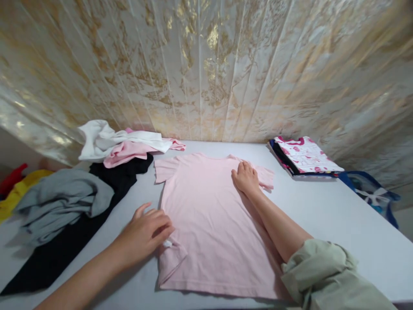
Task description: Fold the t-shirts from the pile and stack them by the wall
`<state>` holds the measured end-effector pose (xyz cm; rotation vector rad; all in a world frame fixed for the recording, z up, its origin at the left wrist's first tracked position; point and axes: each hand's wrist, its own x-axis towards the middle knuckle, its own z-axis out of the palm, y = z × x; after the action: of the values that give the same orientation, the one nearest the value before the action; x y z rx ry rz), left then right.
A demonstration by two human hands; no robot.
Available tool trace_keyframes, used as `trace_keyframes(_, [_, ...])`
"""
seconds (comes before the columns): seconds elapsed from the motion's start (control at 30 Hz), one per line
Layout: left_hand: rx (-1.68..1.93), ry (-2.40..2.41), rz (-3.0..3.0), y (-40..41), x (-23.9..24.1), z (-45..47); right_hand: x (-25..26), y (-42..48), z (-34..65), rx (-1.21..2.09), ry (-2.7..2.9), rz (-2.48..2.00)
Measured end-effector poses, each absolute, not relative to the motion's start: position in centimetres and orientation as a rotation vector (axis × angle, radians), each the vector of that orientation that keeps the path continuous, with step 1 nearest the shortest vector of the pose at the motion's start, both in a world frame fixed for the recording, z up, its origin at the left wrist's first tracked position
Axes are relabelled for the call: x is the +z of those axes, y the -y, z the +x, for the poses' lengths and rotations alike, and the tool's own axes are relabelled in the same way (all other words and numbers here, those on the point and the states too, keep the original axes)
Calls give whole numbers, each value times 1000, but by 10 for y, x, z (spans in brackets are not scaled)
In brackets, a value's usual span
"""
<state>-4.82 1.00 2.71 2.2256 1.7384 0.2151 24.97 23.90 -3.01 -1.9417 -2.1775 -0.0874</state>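
Right hand (245, 177) lies open, pink shirt (209, 215) beneath it, seemingly for steadying; left hand (149, 229) curled, grip indeterminable.

Pale green sleeve (351, 288), bunched cuff (322, 255), bare left forearm (92, 269)

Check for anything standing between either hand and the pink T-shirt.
Nothing visible does: the right hand rests on the pink T-shirt, and the left hand is at its left edge. The grey garment and folded stack lie off to the sides.
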Motion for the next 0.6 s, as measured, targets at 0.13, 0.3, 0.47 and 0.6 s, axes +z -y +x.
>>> trace_keyframes(0.13, [194,-1875,2193,8,29,-67,-33,-240,250,-104,2196,-1932])
trace_keyframes(0.3, [-77,-2145,2151,9,39,-81,-35,-240,251,-123,2205,-1927])
trace_keyframes(0.47, [137,-2141,2255,-35,52,-48,-33,-239,249,-120,2203,-1934])
trace_keyframes(0.6, [428,-1903,2363,-100,32,-5,-31,-238,247,-104,2184,-1940])
